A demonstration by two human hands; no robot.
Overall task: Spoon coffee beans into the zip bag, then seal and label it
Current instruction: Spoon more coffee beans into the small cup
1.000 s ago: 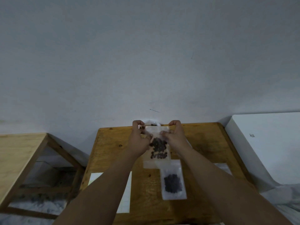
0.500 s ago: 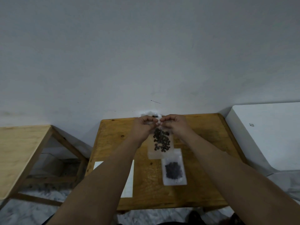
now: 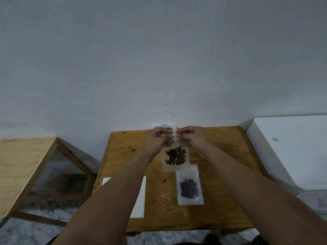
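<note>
Two bags in view. We hold the zip bag (image 3: 175,160) up over the far half of the wooden table (image 3: 123,156), left hand (image 3: 155,140) and right hand (image 3: 192,138) both pinching its top edge, fingertips almost meeting. Its lower half holds coffee beans (image 3: 176,155), so filling looks done; we judge the sealing step in hand, though whether the zip is fully closed we cannot tell. No label shows on it: labelling remains. A second bag (image 3: 190,188) of beans lies flat nearer us. A white sheet (image 3: 140,200) lies at the table's left, partly under our forearm. Plain grey wall (image 3: 159,59) behind; paler wooden table (image 3: 21,165) left, white box (image 3: 292,152) right, marbled floor (image 3: 26,232) below
</note>
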